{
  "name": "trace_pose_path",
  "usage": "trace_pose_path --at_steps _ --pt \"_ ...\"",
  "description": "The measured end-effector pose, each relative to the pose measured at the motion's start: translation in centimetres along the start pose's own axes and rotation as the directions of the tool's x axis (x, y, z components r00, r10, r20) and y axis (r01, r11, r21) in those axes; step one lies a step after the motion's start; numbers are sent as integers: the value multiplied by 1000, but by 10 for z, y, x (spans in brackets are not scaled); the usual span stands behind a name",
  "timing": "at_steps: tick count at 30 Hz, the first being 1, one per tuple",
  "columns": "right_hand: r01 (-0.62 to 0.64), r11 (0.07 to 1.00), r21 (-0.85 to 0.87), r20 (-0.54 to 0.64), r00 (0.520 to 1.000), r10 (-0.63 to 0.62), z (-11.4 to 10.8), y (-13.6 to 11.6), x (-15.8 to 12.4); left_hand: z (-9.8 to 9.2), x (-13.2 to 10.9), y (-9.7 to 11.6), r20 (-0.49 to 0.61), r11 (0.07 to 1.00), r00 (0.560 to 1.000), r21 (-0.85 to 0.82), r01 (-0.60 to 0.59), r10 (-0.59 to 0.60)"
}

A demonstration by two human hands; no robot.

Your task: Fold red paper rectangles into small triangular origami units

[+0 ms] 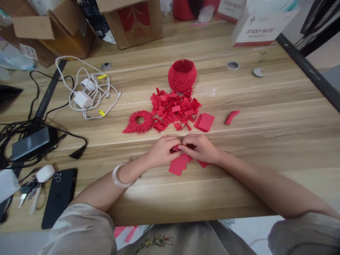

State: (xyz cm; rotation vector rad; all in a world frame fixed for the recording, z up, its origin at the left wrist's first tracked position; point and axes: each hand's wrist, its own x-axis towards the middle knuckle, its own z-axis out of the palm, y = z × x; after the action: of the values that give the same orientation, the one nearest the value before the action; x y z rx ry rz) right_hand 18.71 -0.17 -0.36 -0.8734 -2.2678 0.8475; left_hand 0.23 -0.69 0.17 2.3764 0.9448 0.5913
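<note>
A small piece of red paper is pinched between my left hand and my right hand, whose fingertips meet over the table. Both hands are closed on it, and the fingers cover most of its shape. Flat red paper sheets lie just under my hands. Beyond them spreads a heap of folded red paper pieces, with a small stack of red paper squares at its right. A round red paper vase stands behind the heap. To the left lies a spiky red paper ring.
A curved red paper strip lies to the right. White charging cables, black cords with an adapter, keys and a phone occupy the left. Cardboard boxes and a sticky note box line the back.
</note>
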Motion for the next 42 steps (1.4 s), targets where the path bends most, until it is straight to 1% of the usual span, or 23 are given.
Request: trace_pose_path --at_steps 10,20,27,33,42 --pt "19 1000 8 -10 1000 -19 0 0 0 2 -2 -3 16 1000 1000 -21 8 -8" --pt "25 1000 8 -17 1000 -25 0 0 0 2 -1 -3 7 1000 1000 -18 5 -5" --pt "16 1000 8 -11 1000 -16 0 0 0 1 -1 -2 -3 1000 1000 -24 2 -2" --pt "16 1000 13 -12 1000 -16 0 -1 0 2 -1 -2 10 1000 1000 -20 3 -2" --pt "16 1000 4 -13 1000 -16 0 0 0 1 0 0 -15 999 1000 -34 -17 17"
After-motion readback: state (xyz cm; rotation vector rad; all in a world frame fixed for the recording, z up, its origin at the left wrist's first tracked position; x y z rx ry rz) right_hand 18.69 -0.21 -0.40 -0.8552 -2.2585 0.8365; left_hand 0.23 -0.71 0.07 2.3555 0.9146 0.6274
